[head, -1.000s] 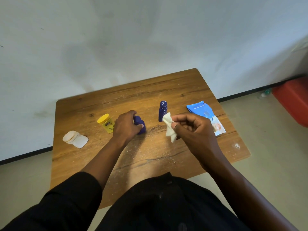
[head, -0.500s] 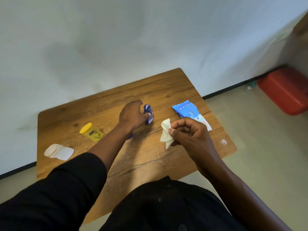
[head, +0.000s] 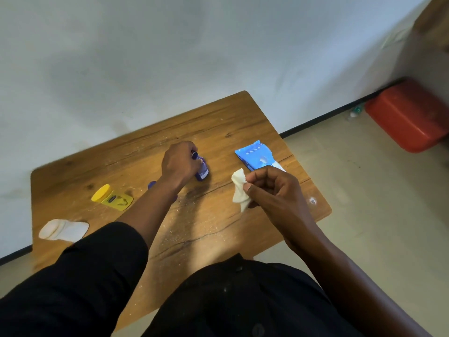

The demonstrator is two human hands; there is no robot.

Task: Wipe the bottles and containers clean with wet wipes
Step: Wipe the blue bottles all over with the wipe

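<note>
- Head view: a person sits at a small wooden table (head: 218, 132) set against a pale wall, with both hands out over the tabletop.
- The left hand (head: 178, 164) reaches to about 12 o'clock from the table's middle, its fingers curled round a dark blue bottle (head: 202, 169); the bottle shows at the hand's 3 o'clock side, its base low and its cap hidden among the fingers. Whether the bottle still touches the wood cannot be told.
- A second dark blue thing (head: 151, 184) peeps out at 9 o'clock of the left wrist, mostly hidden by the forearm; its shape cannot be made out.
- The right hand (head: 274, 188) is held at 3 o'clock of the table's middle, fingers bent in, thumb and fingertips pinching a crumpled white wipe (head: 239, 188). The wipe hangs at the hand's 9 o'clock side, apart from the bottle, which lies at 10 o'clock of it.
- A blue pack of wipes (head: 255, 155) lies flat on the table at 12 o'clock of the right hand, its near end covered by the knuckles.
- A yellow tub (head: 111, 197) lies on its side at 8 o'clock of the left hand, well apart from it, lid toward the table's left edge.
- A white container (head: 63, 229) lies on its side near the table's left front corner, at 8 o'clock of the yellow tub.
- Pale specks are strewn over the wood between the two arms.
- A red box (head: 408, 115) stands on the floor by the wall, at 2 o'clock of the table.
</note>
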